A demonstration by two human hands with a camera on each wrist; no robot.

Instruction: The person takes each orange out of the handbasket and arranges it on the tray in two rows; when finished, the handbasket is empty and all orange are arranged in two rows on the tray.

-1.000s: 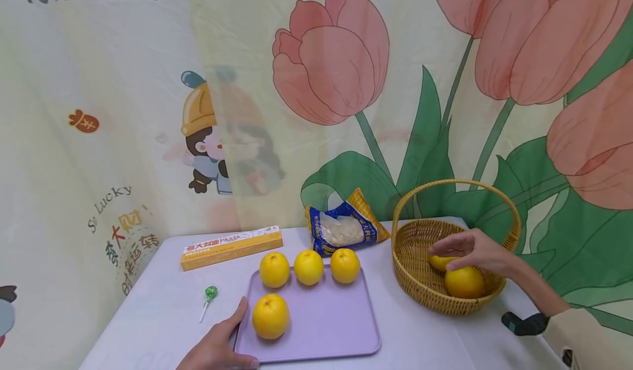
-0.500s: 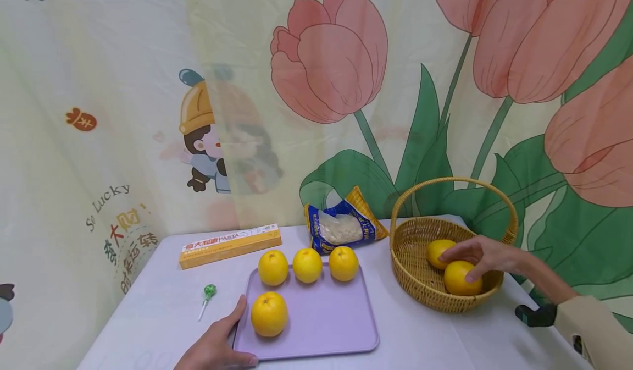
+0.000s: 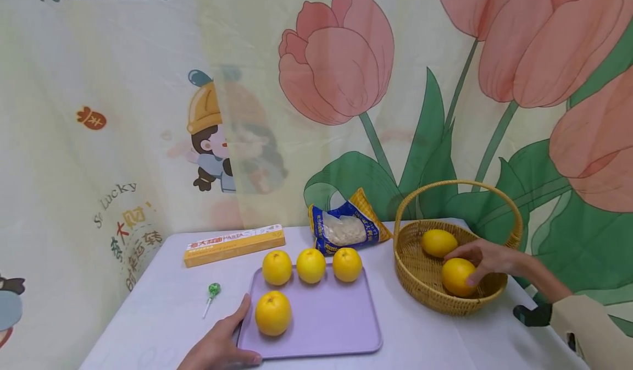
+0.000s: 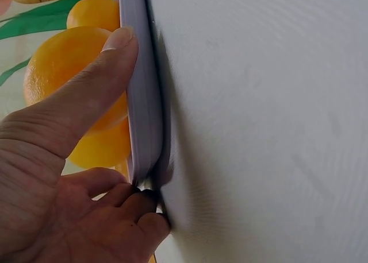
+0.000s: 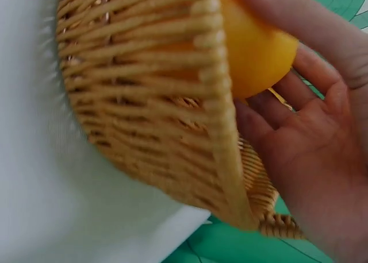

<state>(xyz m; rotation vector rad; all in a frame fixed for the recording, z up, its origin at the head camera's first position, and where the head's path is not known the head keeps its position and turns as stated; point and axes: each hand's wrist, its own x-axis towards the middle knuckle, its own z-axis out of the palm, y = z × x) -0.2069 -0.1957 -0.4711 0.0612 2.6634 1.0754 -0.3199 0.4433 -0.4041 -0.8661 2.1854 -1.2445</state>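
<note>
On white counter backed by tulip-printed cloth, gripping tray with left hand. Right of tray, curling right hand round yellow fruit.

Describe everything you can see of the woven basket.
The basket is golden-brown, woven from thin strands that look like wicker, with a rounded, open-topped body and a tall arched handle. It stands upright on the white table, right of the purple tray. Two yellow fruits lie inside; the right hand grips the nearer fruit. Whether that hand also touches the basket is unclear.
</note>
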